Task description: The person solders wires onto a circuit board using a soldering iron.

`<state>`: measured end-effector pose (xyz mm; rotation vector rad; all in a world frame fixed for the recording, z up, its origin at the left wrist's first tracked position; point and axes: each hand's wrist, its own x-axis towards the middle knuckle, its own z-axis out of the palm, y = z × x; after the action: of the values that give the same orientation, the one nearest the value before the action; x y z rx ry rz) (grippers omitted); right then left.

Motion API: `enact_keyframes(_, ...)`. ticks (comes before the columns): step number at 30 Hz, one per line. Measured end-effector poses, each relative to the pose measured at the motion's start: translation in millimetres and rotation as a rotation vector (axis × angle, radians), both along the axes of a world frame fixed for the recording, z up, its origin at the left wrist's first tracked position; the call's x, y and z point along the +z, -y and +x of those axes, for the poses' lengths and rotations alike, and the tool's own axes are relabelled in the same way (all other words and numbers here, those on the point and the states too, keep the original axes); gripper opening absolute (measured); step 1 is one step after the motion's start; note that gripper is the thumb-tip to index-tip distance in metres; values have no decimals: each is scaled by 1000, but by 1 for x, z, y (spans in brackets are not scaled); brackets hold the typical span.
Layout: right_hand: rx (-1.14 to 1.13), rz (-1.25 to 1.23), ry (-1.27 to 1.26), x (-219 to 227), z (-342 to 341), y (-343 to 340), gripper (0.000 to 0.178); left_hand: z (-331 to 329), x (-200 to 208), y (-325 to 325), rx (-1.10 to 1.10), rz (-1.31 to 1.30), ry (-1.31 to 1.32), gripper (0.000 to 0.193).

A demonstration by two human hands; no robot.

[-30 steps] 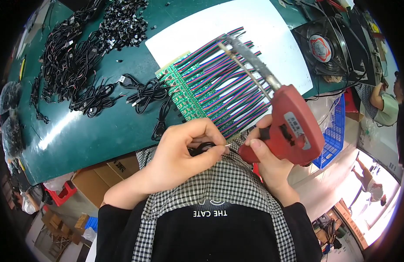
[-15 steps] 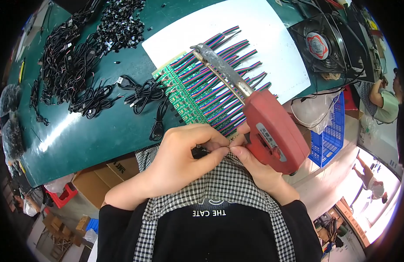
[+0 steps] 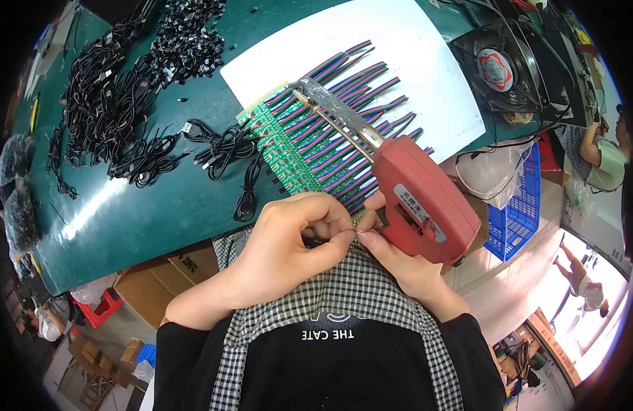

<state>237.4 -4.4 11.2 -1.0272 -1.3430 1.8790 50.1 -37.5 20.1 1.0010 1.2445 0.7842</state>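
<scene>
My left hand [image 3: 289,240] is closed in a pinch at the front of my checked apron. Its fingertips almost meet those of my right hand [image 3: 405,264]; what lies between them is too small to make out. Something dark shows in the gap behind my left thumb. My right hand also holds a red soldering gun [image 3: 429,198], whose metal tip points to the far left, above a panel of green circuit boards [image 3: 279,161]. Rows of multicoloured ribbon wires [image 3: 381,85] run from the boards to the right across a white sheet [image 3: 439,89].
Coiled black cables [image 3: 224,151] lie left of the boards, with a large cable heap [image 3: 107,103] and a pile of small black parts [image 3: 186,41] beyond. A fan [image 3: 498,68] stands at the back right. Below the table edge are a blue crate [image 3: 515,212] and a cardboard box [image 3: 152,291].
The soldering gun has shifted slightly left, its tip a little nearer to me. My hands have stayed pinched close together, with only small finger movements.
</scene>
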Motion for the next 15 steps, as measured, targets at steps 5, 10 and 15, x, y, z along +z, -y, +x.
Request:
enact_keyframes(5,51,6,12,0,0,-1,33,2,-2,1,-7,12,-26,7)
enact_keyframes(10,115,15,23,3,-1,-5,33,4,-3,5,144,16,7,9)
enact_keyframes(15,-1,-83,-35,-1,17,1,39,-17,-3,-3,468,223,-393,10)
